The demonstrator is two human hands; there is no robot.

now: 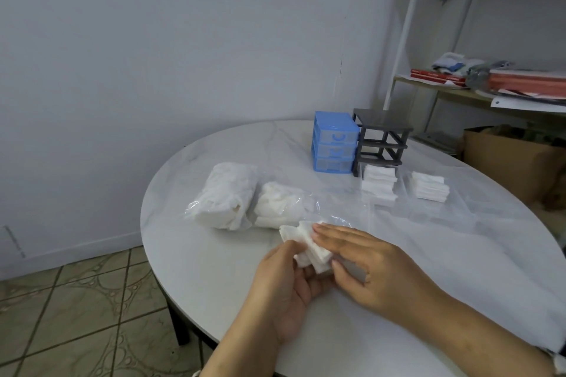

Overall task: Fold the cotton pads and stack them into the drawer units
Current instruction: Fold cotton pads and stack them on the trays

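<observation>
Low over the white round table point(214, 285), both hands hold a small bunch of white cotton pads point(309, 246). My left hand point(284, 281) cups the pads from below, thumb curled over their near edge. My right hand point(364, 263) lies over them, fingers straight on top and thumb tucked under. A blue drawer unit point(333, 144) with its three drawers pushed in stands at the back of the table. Beside it stands an empty dark grey drawer frame point(379, 141). Two stacks of folded pads point(379, 182) point(430, 187) sit in clear drawers in front of the frame.
Two clear plastic bags of loose cotton pads point(226, 199) point(281, 202) lie left of my hands. A metal shelf point(459, 92) with papers and a cardboard box point(505, 159) stand to the right behind the table. Tiled floor point(76, 315) lies to the left.
</observation>
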